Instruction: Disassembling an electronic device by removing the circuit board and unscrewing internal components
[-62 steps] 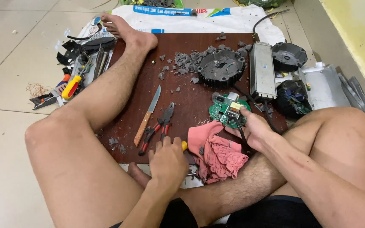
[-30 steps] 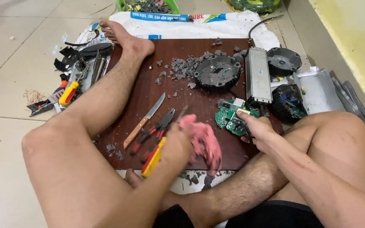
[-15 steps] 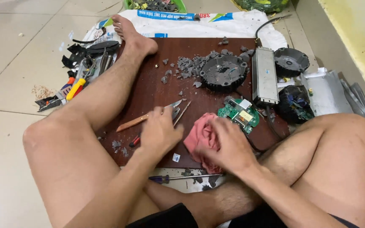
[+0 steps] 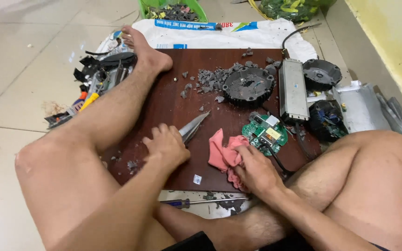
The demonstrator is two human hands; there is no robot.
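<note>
Far left, on the tiled floor (image 4: 10, 111): a heap of hand tools (image 4: 91, 86) with dark, yellow and orange handles, lying just beside the person's outstretched leg. The foot (image 4: 143, 51) rests at the top left corner of the dark brown board (image 4: 177, 69).

Left hand (image 4: 166, 148): on the board, near its front left part. Fingers curled down and closed over metal tools; the pointed steel tips (image 4: 192, 129) stick out from under the hand toward the upper right. Whether it is pliers, a knife or both under the palm cannot be told. Small grey crumbs lie on the board just left of the hand.

Below the board's front edge: a screwdriver (image 4: 201, 201) with a dark handle lies on the floor between the legs.

Centre: pink rag (image 4: 222, 153) bunched on the board, between the two hands.

Right hand (image 4: 255, 172): fingers bent and pinching the rag's right side, pressing it against the board. Just above it, touching the rag's edge, a round green circuit board (image 4: 266, 134) with a black wire running toward the right knee.

Upper centre: round black finned housing (image 4: 248, 85) with grey rubble (image 4: 208, 79) beside it.

Right: long grey metal box (image 4: 293, 90), then two black round parts (image 4: 322, 73) off the board's right edge.
</note>
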